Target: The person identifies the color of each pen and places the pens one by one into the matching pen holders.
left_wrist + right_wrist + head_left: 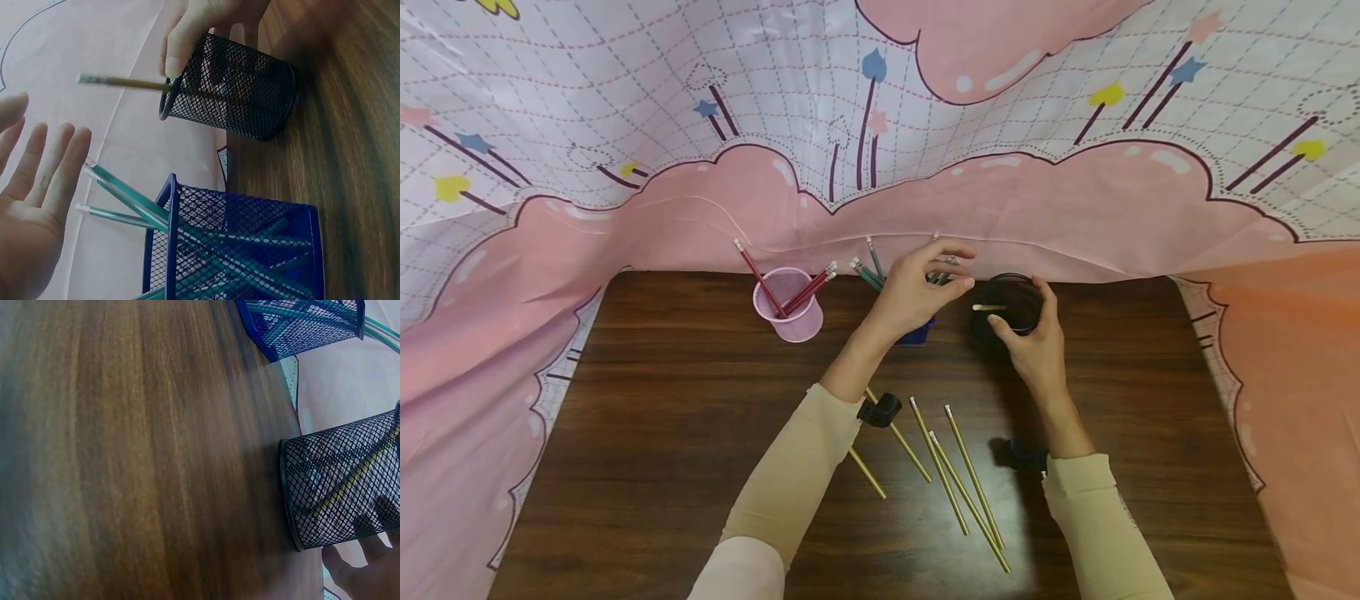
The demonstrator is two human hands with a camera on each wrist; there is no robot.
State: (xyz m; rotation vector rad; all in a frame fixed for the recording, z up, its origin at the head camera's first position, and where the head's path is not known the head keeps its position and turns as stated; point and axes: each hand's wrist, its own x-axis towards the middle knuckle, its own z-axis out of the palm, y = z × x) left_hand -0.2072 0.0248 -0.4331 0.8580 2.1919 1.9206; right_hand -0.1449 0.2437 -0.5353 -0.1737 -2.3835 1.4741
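Note:
My right hand [1037, 342] grips the black mesh pencil cup [237, 87] near its rim, thumb on the near side and fingers at the far right. One gold pencil [125, 82] leans inside it, its eraser end sticking out over the rim. To the left, my left hand [917, 287] hovers with fingers spread and holds nothing. It partly hides the blue mesh pencil holder [913, 336] in the head view. In the left wrist view, several green pencils [125, 194] stand in that blue holder.
A pink mesh cup [799, 325] with several red pencils [808, 289] stands at the back left. Several gold pencils [973, 475] lie on the dark wooden table [662, 433], some partly under my left forearm. A patterned pink cloth [1075, 208] hangs behind the table's far edge.

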